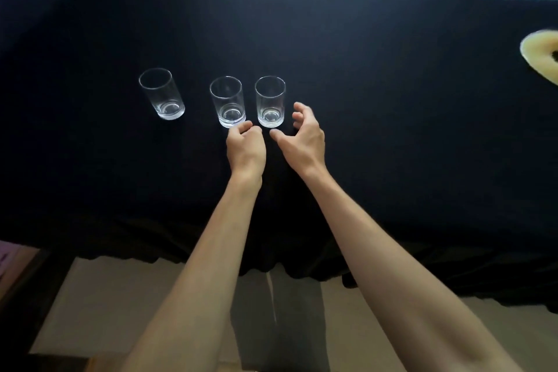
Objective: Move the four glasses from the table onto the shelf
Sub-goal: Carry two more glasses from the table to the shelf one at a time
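Right hand (pixel 303 137) opens its empty grip beside a clear cylindrical glass (pixel 270 101) on the black-draped desk (pixel 392 100), ready to grasp; left hand (pixel 246 145) loosely curled, empty.

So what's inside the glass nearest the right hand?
Nothing visible: the rightmost glass looks empty, its thick base showing clear through. The right hand is open beside it, covering none of it.

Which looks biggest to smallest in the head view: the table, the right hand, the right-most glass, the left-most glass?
1. table, by far.
2. right hand.
3 and 4. right-most glass and left-most glass: they look alike, so I won't rank them; wide-angle distortion also makes it unsure.
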